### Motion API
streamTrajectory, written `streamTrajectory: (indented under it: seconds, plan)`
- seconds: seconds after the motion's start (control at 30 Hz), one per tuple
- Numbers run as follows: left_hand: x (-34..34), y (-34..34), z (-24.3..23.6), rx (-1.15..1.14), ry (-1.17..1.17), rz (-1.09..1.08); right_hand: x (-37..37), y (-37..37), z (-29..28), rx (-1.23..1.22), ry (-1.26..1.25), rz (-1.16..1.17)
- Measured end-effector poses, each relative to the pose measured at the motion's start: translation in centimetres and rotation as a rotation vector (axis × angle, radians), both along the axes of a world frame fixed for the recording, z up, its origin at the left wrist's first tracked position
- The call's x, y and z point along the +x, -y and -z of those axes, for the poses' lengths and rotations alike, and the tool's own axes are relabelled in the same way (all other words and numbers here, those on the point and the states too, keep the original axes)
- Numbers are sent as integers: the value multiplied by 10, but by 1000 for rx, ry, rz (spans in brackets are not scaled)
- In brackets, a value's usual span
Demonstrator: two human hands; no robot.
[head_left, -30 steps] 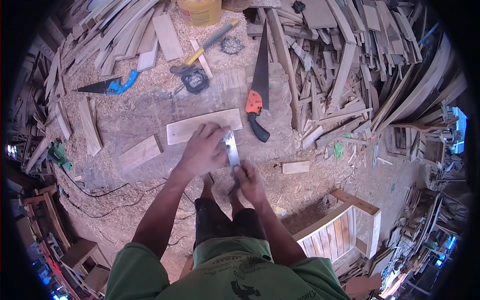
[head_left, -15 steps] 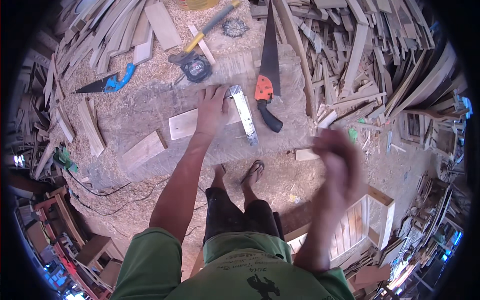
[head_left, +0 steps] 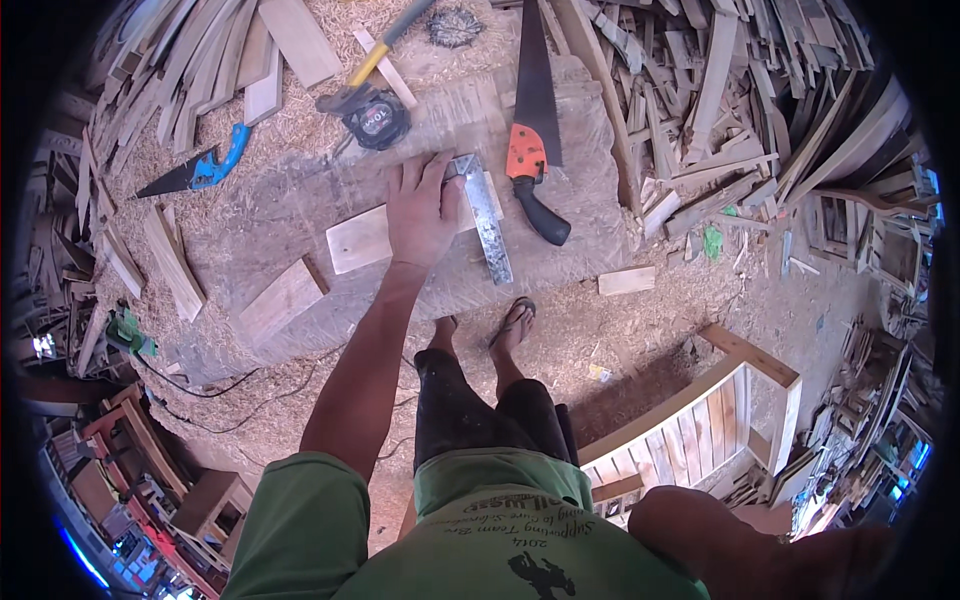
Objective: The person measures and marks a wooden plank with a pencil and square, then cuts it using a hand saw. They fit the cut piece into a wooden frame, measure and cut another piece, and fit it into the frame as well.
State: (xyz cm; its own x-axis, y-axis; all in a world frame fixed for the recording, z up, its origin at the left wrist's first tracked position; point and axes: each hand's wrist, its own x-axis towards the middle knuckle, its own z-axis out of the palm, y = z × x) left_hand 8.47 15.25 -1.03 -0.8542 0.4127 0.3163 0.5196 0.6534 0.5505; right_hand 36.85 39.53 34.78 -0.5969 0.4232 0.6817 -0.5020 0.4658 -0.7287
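Note:
A flat, pale wooden piece lies on the workbench, and my left hand rests across it. The fingers of that hand are stretched out past the piece's far edge, slightly apart. Beside them a worn metal try square crosses the wood, its corner touching or nearly touching my fingertips. What lies under the palm is hidden. My right arm shows at the lower right, bent and dark; its hand is out of the picture.
An orange-and-black handsaw lies right of the square. Beyond my left hand are a tape measure and a yellow-handled hammer. A small blue-handled saw lies left. Wood offcuts pile at right; a slatted wooden frame stands lower right.
My right hand has swung from beside the bench down and right, out of view. The left hand stays on the wooden piece and square. The whole view has shifted slightly.

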Motion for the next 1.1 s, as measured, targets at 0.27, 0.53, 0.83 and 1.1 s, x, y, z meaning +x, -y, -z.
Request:
streamTrajectory:
  seconds: [0.27,0.53,0.83,1.1]
  plan:
    - [-2,14,-111,698,252,-199,0,-4,-5,23,61,-41]
    - [81,15,-36,47,-71,104,7,-3,-8,50,97,-92]
    - [57,32,-11,-340,-118,89,24,-6,-3,56,113,-104]
    - [45,63,-45,-330,-58,350,30,-9,-11,59,89,-150]
